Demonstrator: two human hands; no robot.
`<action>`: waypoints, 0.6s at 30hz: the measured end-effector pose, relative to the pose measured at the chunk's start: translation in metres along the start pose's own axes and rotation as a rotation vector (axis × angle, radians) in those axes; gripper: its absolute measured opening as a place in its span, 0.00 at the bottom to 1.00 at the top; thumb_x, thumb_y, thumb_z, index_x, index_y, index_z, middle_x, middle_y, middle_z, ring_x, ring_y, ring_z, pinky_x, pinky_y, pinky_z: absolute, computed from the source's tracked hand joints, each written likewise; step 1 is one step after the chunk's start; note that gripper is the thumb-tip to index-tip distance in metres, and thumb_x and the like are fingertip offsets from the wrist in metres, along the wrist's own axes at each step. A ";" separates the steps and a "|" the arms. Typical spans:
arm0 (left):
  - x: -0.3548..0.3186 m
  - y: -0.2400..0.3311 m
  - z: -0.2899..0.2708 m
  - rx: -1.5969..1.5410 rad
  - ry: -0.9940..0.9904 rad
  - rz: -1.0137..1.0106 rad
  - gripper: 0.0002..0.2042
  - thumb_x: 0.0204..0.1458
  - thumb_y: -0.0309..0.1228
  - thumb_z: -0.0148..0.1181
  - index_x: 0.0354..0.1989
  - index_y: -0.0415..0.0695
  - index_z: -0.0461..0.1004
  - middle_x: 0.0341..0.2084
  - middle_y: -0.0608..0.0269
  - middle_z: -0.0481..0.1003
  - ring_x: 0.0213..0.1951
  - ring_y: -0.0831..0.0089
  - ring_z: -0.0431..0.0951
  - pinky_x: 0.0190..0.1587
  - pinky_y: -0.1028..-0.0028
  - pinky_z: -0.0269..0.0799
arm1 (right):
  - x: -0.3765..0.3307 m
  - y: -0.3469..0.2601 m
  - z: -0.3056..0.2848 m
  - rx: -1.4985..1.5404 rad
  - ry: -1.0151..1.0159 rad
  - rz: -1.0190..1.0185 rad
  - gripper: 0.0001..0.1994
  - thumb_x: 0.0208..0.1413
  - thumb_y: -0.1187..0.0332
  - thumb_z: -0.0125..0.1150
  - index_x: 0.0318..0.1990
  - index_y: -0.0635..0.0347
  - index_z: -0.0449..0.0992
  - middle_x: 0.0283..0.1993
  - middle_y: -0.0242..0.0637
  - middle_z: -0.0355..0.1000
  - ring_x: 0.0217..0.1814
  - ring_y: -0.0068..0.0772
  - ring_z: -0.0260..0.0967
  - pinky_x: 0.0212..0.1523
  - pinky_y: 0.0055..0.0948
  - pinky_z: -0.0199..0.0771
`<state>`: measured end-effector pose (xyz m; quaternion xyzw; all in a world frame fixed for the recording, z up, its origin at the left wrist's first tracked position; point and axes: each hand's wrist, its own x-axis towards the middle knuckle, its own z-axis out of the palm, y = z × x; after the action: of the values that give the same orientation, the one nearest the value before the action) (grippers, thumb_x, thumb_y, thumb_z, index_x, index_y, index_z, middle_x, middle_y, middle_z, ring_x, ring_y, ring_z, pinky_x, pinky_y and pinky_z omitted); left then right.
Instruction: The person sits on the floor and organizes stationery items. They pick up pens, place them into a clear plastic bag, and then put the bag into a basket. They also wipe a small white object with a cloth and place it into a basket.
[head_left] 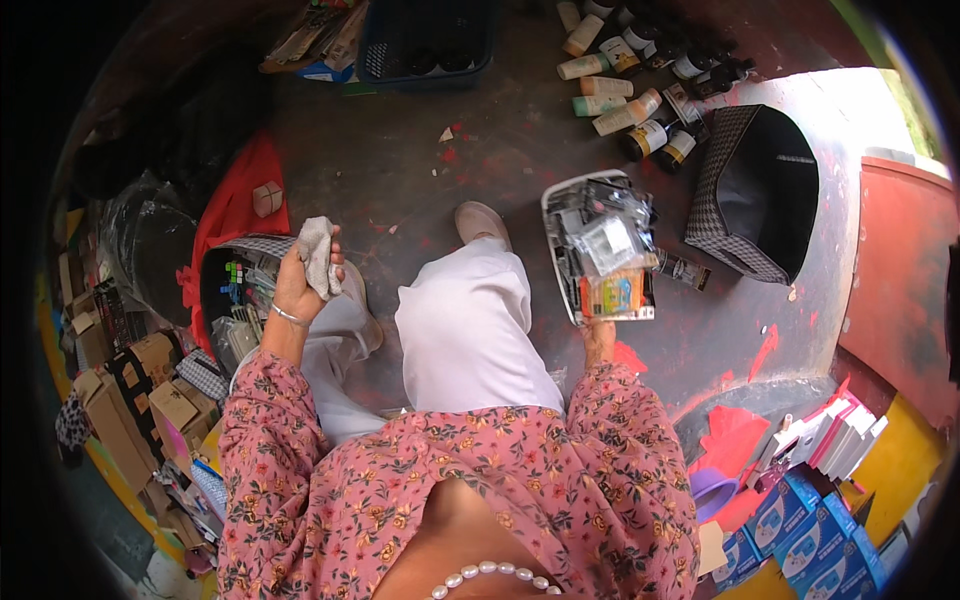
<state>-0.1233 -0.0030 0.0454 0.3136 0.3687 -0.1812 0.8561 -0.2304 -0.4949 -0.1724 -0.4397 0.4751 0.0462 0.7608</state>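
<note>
My left hand (297, 285) is closed around a crumpled grey-white cloth (317, 255), held up over a checked box of small packets (240, 285). On the other side, my right hand (600, 343) grips the near end of a white-rimmed tray (553, 240). Dark and clear plastic packets (600, 225) fill that tray in a heap, with an orange and green packet (612, 293) at its near end. Most of my right fingers are hidden under the tray. Close by on its right, a flat black packet (684, 269) lies on the floor.
A black-and-white checked bin (720, 190) lies tipped at the right. Several bottles and tubes (610, 105) lie beyond it. A dark blue basket (375, 45) stands at the far side. Cardboard boxes (120, 420) crowd the left; blue boxes (815, 540) fill the near right.
</note>
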 end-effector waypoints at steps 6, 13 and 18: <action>0.001 0.006 0.018 -0.004 -0.041 0.020 0.17 0.53 0.39 0.40 0.41 0.39 0.67 0.24 0.64 0.69 0.24 0.76 0.70 0.25 0.76 0.68 | 0.047 -0.025 0.045 -0.288 -0.126 0.006 0.25 0.32 0.89 0.46 0.42 0.58 0.64 0.35 0.38 0.69 0.29 0.33 0.69 0.20 0.26 0.68; -0.002 0.022 0.033 -0.048 -0.091 0.070 0.18 0.53 0.38 0.39 0.44 0.38 0.65 0.26 0.64 0.68 0.25 0.76 0.69 0.25 0.75 0.68 | 0.061 -0.071 0.160 -0.645 -0.277 0.009 0.23 0.31 0.88 0.48 0.42 0.63 0.66 0.33 0.36 0.69 0.26 0.29 0.68 0.21 0.23 0.69; -0.004 0.024 0.039 -0.146 -0.149 0.035 0.17 0.50 0.39 0.45 0.42 0.38 0.66 0.24 0.63 0.70 0.24 0.75 0.71 0.24 0.75 0.70 | 0.090 -0.068 0.230 -0.799 -0.523 -0.009 0.20 0.34 0.86 0.49 0.40 0.61 0.68 0.32 0.36 0.70 0.25 0.28 0.68 0.20 0.21 0.66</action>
<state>-0.0924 -0.0108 0.0786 0.2424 0.3107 -0.1618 0.9047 0.0090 -0.4035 -0.1610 -0.6735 0.2110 0.3310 0.6263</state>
